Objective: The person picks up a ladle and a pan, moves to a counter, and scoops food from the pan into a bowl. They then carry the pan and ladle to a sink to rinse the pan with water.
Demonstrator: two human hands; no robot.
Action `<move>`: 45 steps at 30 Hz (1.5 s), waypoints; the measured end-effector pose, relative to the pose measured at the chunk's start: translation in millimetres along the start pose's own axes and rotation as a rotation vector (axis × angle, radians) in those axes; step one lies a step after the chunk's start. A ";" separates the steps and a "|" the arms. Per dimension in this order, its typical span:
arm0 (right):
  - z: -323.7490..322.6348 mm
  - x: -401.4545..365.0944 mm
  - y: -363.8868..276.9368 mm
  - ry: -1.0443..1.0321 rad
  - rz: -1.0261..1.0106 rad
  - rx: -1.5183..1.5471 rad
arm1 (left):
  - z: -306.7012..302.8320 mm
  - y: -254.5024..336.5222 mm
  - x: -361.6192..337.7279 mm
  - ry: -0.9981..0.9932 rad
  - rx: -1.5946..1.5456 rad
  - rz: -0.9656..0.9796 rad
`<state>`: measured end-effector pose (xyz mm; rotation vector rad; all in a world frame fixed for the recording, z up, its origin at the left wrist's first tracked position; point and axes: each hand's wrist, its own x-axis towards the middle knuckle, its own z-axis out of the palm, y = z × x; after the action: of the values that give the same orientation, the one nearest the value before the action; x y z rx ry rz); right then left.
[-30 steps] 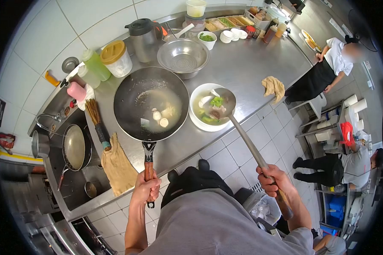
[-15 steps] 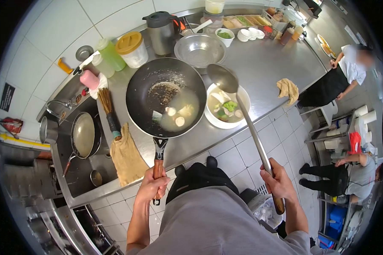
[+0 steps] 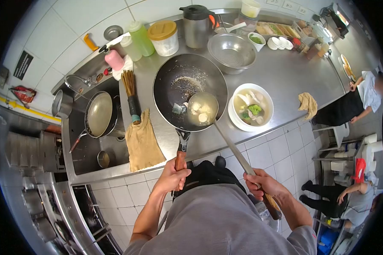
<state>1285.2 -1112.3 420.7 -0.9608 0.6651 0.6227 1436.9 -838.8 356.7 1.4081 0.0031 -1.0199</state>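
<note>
My left hand [image 3: 173,175] is wrapped round the wooden handle of a black wok [image 3: 170,76], whose pan rests over the steel counter's front part. In my right hand [image 3: 259,183] is the long handle of a metal ladle [image 3: 203,109]. The ladle's bowl lies inside the wok, filled with cloudy broth and pale pieces. A little dark residue and a greyish piece show on the wok's bottom beside it. Right of the wok stands a white bowl [image 3: 270,91] of soup with broccoli and pale pieces.
A metal strainer bowl [image 3: 232,52], steel jug [image 3: 196,29] and yellow-lidded tub [image 3: 163,38] stand behind. Left are a brush [image 3: 132,100], a tan cloth [image 3: 143,142] and a sink holding pans [image 3: 99,114]. Two people [image 3: 366,95] are at the right.
The ladle has moved from over the white bowl into the wok and now holds broth and pieces. My right hand has shifted left and down. The whole view has shifted.
</note>
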 end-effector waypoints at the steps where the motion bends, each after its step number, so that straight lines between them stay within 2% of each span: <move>1: 1.7 -0.7 -1.8 -0.008 0.008 -0.005 | -0.9 -1.3 -0.6 -0.002 0.013 -0.021; 3: 3.4 -0.6 -3.4 -0.103 0.109 0.227 | -1.1 -2.8 -3.3 -0.003 0.023 -0.026; 7: 1.6 6.4 -2.7 -0.271 0.137 0.400 | -1.9 -11.6 -7.1 0.011 -0.028 -0.037; 10: -1.2 8.0 -4.6 -0.334 0.167 0.480 | -2.4 -12.8 -9.3 0.002 -0.062 -0.015; 13: -3.8 4.6 -5.2 -0.353 0.136 0.494 | -1.1 -9.7 -11.7 0.014 -0.155 -0.075; 17: -9.6 -16.4 -10.9 -0.283 0.077 0.532 | -1.4 -10.6 -9.1 -0.013 -0.185 -0.054; 25: -29.5 -56.0 4.5 -0.048 -0.201 0.528 | 0.6 -0.6 -4.2 0.002 -0.164 -0.073; 27: -31.1 -58.9 8.9 0.091 -0.278 0.437 | 2.3 2.2 -2.6 -0.004 -0.170 -0.041; 28: -31.5 -59.4 10.1 0.097 -0.282 0.442 | 2.3 2.9 -1.1 -0.012 -0.167 -0.044; 30: -32.0 -58.7 12.1 0.238 -0.288 0.372 | 1.1 4.4 1.7 -0.021 -0.168 -0.058; 37: -36.0 -52.5 33.0 0.470 -0.288 0.086 | -0.1 5.9 6.2 -0.029 -0.123 -0.047; 39: -36.2 -52.0 37.6 0.622 -0.337 -0.232 | -1.9 3.7 7.1 -0.027 -0.095 -0.049; 40: -34.6 -51.7 37.8 0.622 -0.337 -0.231 | -2.4 2.8 7.4 -0.028 -0.095 -0.049; 42: -30.0 -50.8 35.8 0.800 -0.390 -0.533 | -4.6 0.8 7.3 -0.043 -0.083 -0.037; 45: -27.1 -50.5 29.5 0.697 -0.404 -0.514 | -6.8 -1.4 6.4 -0.052 -0.064 -0.029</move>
<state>1224.9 -1132.5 431.6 -1.7764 0.9036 0.0711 1443.6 -836.8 350.4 1.3264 0.0180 -1.0716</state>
